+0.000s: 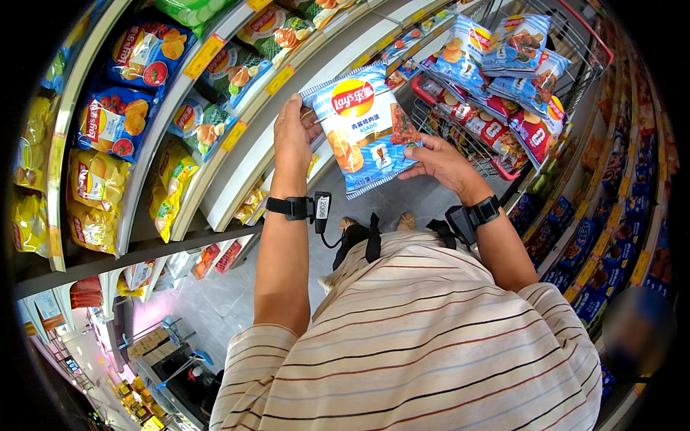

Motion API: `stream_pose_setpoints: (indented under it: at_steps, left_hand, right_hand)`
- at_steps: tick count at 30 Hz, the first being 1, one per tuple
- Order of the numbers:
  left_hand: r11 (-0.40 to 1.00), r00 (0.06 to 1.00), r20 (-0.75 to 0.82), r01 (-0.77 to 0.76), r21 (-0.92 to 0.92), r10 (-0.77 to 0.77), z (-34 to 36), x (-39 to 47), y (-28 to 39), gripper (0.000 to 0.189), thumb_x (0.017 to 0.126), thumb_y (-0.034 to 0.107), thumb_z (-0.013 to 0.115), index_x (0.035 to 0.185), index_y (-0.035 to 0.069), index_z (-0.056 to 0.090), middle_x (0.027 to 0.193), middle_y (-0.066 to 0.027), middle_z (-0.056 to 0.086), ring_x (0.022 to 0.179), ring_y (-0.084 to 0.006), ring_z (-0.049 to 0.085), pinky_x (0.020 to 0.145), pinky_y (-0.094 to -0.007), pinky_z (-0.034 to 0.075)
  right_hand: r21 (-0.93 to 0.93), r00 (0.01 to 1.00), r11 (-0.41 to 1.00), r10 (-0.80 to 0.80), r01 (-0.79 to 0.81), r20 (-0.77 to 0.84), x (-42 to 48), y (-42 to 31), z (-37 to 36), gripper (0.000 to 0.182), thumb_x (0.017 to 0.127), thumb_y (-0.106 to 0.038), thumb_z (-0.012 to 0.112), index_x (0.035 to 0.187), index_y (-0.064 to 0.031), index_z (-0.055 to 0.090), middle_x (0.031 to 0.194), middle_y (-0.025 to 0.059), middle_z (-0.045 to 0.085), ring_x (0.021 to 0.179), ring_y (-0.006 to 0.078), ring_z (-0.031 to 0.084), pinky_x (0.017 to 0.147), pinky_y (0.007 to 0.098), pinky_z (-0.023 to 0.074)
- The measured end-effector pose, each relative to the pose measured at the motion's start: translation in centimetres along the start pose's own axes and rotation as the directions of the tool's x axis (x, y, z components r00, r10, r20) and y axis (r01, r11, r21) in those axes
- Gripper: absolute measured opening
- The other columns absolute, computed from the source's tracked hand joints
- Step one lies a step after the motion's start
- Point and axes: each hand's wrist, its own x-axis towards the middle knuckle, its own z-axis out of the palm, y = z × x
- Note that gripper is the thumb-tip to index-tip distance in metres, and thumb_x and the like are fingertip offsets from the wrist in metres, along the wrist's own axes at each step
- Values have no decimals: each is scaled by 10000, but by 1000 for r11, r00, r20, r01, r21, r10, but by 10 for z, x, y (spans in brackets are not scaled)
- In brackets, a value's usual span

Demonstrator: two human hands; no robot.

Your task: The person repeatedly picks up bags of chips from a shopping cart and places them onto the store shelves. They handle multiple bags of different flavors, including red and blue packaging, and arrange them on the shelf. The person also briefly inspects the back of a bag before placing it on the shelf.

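Between my two hands is a blue and white bag of Lay's potato chips (366, 129), its printed front facing up towards the camera. My left hand (296, 129) grips the bag's upper left edge, some fingers hidden behind the shelf side of it. At the lower right edge, my right hand (442, 161) holds the bag with thumb in front and fingers behind. A wire shopping cart (474, 151) with red trim stands beyond my right hand. More blue chip bags (461, 56) lie in it on top of red chip bags (493, 129).
Shelves with yellow price strips (234, 137) curve along the left, holding blue chip bags (116, 124), green ones and yellow ones (97, 178). Another shelf with dark blue packets (585, 237) runs along the right. A blurred round patch (639, 331) is at the lower right. Grey floor tiles (226, 291) show below.
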Motion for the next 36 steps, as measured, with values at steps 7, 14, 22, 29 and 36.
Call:
stream_pose_setpoints:
  at_steps: [7,14,22,29,36]
  left_hand:
    - [999,999,-48,-9,-35,8,-13,0,-1,262,1012,276,526,1075,30,590,1042,-76,641,888,-199,658,736,-325,538]
    - [998,995,-96,4,-67,-11,-19,-3,-4,259,1011,302,540,1049,50,585,929,-57,669,771,-178,668,654,-308,522]
    - [998,995,-94,-24,-53,19,-22,-13,-4,250,1031,316,541,993,83,623,817,-1,652,630,-84,575,560,-250,444]
    - [999,996,84,22,-31,-19,-27,-20,-12,426,1050,435,478,1207,56,589,1124,-89,652,1057,-204,627,886,-374,518]
    - [956,951,143,254,150,-275,-18,-56,-38,701,967,591,552,1376,23,504,1268,-138,615,1148,-246,617,938,-403,514]
  right_hand:
    - [-46,1000,999,18,-18,0,0,4,4,444,976,-173,612,1378,-9,517,1238,103,645,1073,199,664,886,380,601]
    - [-95,999,995,26,-23,30,-2,6,8,476,974,-185,613,1400,-7,500,1251,95,633,1093,190,644,889,370,597]
    - [-104,998,994,40,-35,55,-2,9,11,477,980,-185,607,1407,-7,494,1258,96,628,1104,188,637,898,371,596]
    - [-22,999,999,26,-25,44,-3,12,11,433,987,-183,604,1370,1,521,1231,107,647,1068,198,665,895,365,599]
    - [-54,1000,999,8,-7,9,3,15,10,433,1008,-180,572,1402,-18,497,1274,103,632,1096,206,655,924,387,580]
